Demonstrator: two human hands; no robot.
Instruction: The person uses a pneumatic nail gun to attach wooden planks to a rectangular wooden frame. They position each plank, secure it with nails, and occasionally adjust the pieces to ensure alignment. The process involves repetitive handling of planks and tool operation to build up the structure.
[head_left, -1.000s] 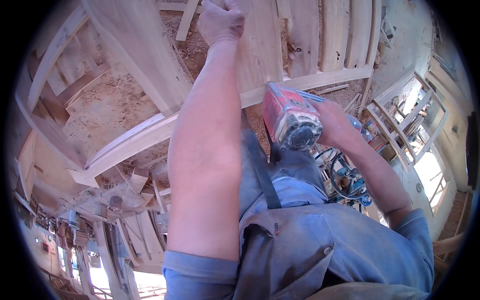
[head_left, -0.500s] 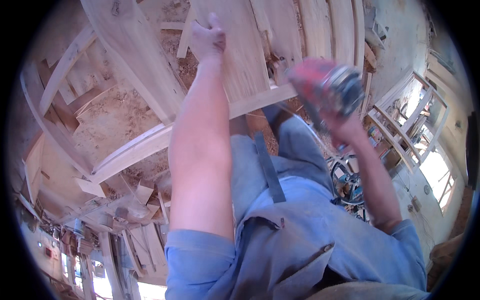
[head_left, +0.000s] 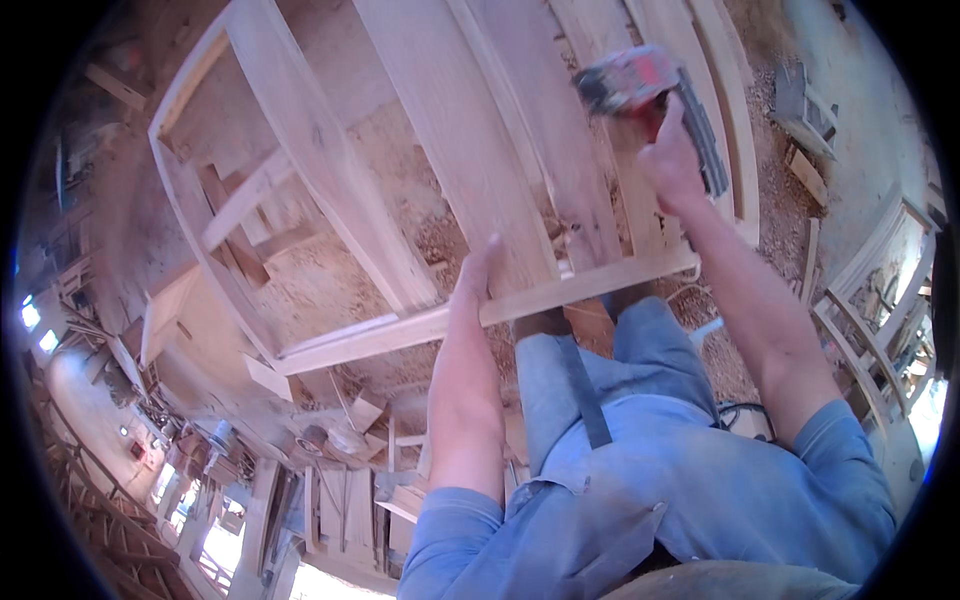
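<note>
Left hand point(head_left: 474, 272) at wide slat point(head_left: 450, 130), by near rail point(head_left: 600, 284); can't tell finger state. Right hand point(head_left: 672, 172): fingers wrapped round red power tool point(head_left: 642, 72), over slatted wooden frame point(head_left: 338, 190). Keep tool square, left hand clear.

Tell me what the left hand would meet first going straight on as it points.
Likely the wide pale plank just beyond the left hand, though depth is unclear and they may be touching.
</note>
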